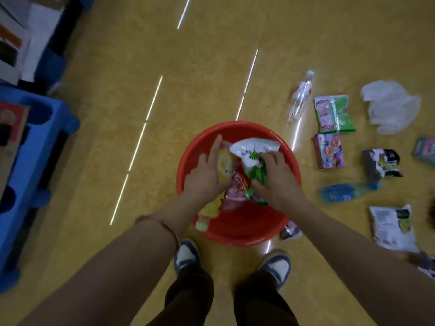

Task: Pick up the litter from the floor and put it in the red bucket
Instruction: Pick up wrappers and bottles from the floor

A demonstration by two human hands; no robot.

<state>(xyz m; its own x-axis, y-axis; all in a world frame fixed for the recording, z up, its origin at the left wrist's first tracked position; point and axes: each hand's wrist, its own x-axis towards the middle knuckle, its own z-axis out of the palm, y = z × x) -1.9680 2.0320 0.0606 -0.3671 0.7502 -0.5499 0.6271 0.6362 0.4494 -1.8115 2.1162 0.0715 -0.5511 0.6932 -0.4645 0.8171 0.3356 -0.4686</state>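
Observation:
The red bucket (244, 231) stands on the floor just in front of my feet. Both hands are over it. My left hand (204, 177) holds a yellow snack packet (224, 167). My right hand (276, 178) grips a green and white wrapper (253, 154). Beneath them in the bucket lie a pink wrapper (235, 191) and a yellow bottle (209, 214). More litter lies on the floor to the right: a clear plastic bottle (299, 97), a green packet (333, 114), a pink packet (328, 150), a blue bottle (346, 191) and a white plastic bag (393, 105).
A blue plastic rack (35, 161) with boxes stands along the left. A dark wrapper (381, 164), a white packet (393, 225) and a small purple wrapper (290, 230) beside the bucket also lie on the yellow floor. My shoes (277, 267) are right behind the bucket.

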